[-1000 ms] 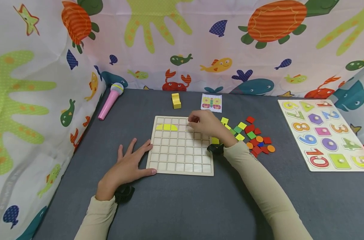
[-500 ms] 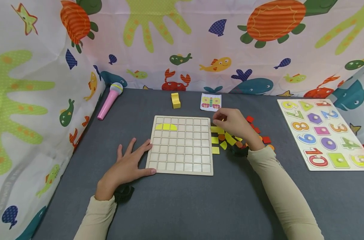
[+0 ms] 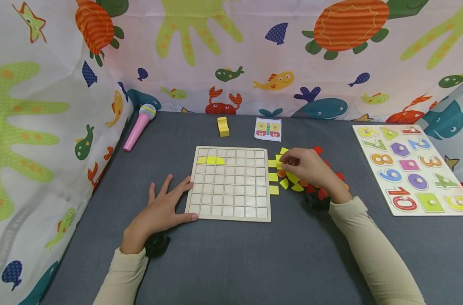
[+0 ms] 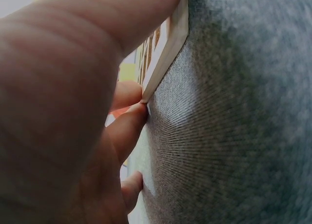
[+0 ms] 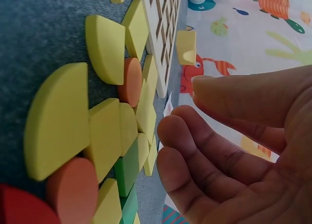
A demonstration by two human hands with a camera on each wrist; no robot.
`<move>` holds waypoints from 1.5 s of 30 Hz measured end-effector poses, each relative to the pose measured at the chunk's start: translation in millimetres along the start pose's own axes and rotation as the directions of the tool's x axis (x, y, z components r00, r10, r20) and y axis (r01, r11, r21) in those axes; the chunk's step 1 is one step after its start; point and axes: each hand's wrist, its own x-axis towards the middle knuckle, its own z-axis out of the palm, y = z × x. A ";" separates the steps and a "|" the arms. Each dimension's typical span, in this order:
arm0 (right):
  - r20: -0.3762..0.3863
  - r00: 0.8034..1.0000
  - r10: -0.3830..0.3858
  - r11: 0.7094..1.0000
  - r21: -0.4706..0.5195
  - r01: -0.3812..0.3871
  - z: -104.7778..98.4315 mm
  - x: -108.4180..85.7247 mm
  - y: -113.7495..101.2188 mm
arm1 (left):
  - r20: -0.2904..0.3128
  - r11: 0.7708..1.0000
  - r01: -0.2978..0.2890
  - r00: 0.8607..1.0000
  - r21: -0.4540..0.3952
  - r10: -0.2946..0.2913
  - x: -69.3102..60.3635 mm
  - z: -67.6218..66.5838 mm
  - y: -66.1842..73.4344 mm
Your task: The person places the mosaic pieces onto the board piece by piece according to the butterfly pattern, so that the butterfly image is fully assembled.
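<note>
A pale wooden grid board (image 3: 231, 190) lies on the grey cloth, with yellow pieces (image 3: 211, 160) joined in a row near its upper left. My left hand (image 3: 157, 216) rests spread against the board's left edge and near corner; its fingertips touch the rim (image 4: 169, 51) in the left wrist view. My right hand (image 3: 309, 168) hovers over loose tiles to the right of the board. Its thumb and fingers stand apart with nothing between them in the right wrist view. Beneath are yellow quarter-rounds (image 5: 61, 121), orange rounds (image 5: 73, 190), green tiles (image 5: 126, 168) and red pieces (image 3: 322, 194).
Behind the board stand a yellow block (image 3: 223, 127) and a small card with a butterfly pattern (image 3: 268, 129). A pink toy microphone (image 3: 138, 129) lies at the back left. On the right is a number puzzle board (image 3: 418, 169). A printed cloth (image 3: 246, 46) hangs behind.
My right hand has moved right from above the board's upper right part to the loose tiles, then slightly lower over them. The left hand stays at the board's edge.
</note>
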 end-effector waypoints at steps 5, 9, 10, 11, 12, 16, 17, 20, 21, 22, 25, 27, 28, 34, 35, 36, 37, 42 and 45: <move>0.021 1.000 -0.018 1.000 0.001 0.018 0.4 -5.0 1.3 | -0.002 1.000 0.002 1.000 -0.002 -0.002 -0.1 -0.4 0.4; 0.007 1.000 -0.024 1.000 -0.010 0.024 -3.8 -11.5 3.8 | -0.004 1.000 -0.004 1.000 -0.005 0.004 0.3 -0.6 1.7; 0.000 1.000 -0.026 1.000 -0.014 0.026 -5.4 -13.6 4.9 | -0.004 1.000 -0.004 1.000 -0.007 0.004 0.2 -0.7 1.9; -0.005 1.000 -0.028 0.999 -0.020 0.028 -7.4 -16.0 5.8 | -0.005 1.000 -0.005 1.000 -0.006 0.005 0.1 -0.8 2.0; -0.008 1.000 -0.024 0.999 -0.025 0.024 -9.4 -18.5 7.1 | -0.006 1.000 -0.006 1.000 -0.005 0.006 0.0 -1.0 2.0; -0.004 1.000 0.008 0.999 -0.032 -0.009 -17.3 -29.4 12.3 | -0.012 1.000 -0.006 1.000 0.000 0.006 -0.4 -2.3 1.7; -0.001 1.000 0.020 0.999 -0.034 -0.020 -19.0 -32.5 13.8 | -0.012 1.000 -0.007 1.000 0.002 0.007 -0.2 -2.5 1.8; 0.012 0.999 0.052 0.998 -0.037 -0.052 -23.8 -42.5 20.2 | -0.007 1.000 -0.009 1.000 0.005 0.009 0.4 -2.8 1.9; 0.017 0.998 0.061 0.997 -0.038 -0.060 -25.6 -46.1 22.3 | -0.004 1.000 -0.009 1.000 0.006 0.009 0.5 -2.8 1.8; 0.024 0.998 0.065 0.997 -0.036 -0.064 -27.1 -49.6 24.5 | -0.002 1.000 -0.008 1.000 0.005 0.008 0.6 -2.9 1.9; 0.044 0.996 0.076 0.997 -0.037 -0.074 -31.3 -58.8 29.3 | 0.000 1.000 -0.006 1.000 0.002 0.006 0.6 -3.2 2.0; 0.054 0.995 0.079 0.996 -0.044 -0.076 -32.9 -63.4 31.5 | 0.000 1.000 -0.004 1.000 0.001 0.004 0.3 -3.5 1.8; 0.061 0.995 0.078 0.996 -0.049 -0.075 -33.1 -64.9 32.5 | -0.001 1.000 -0.003 1.000 0.000 0.003 0.3 -3.7 1.7; 0.094 0.993 0.072 0.994 -0.094 -0.063 -29.8 -67.9 38.9 | 0.006 1.000 0.004 1.000 0.005 -0.004 0.1 -3.0 1.2; 0.098 0.993 0.071 0.993 -0.102 -0.061 -29.0 -68.0 39.7 | 0.007 1.000 0.005 1.000 0.006 -0.005 0.1 -2.7 1.2; 0.100 0.992 0.072 0.992 -0.111 -0.061 -28.2 -68.1 40.3 | 0.007 1.000 0.006 1.000 0.008 -0.006 0.1 -2.3 1.1; 0.100 0.992 0.072 0.991 -0.118 -0.060 -27.5 -68.2 40.8 | 0.008 1.000 0.007 1.000 0.009 -0.007 0.0 -2.0 1.0; 0.085 0.995 0.048 0.992 -0.117 -0.038 -25.9 -68.3 41.6 | 0.007 1.000 0.004 1.000 0.005 -0.004 0.3 -0.8 0.5; 0.072 0.997 0.037 0.994 -0.105 -0.030 -25.9 -68.0 41.8 | 0.007 1.000 0.001 1.000 -0.001 -0.001 0.3 -0.8 0.3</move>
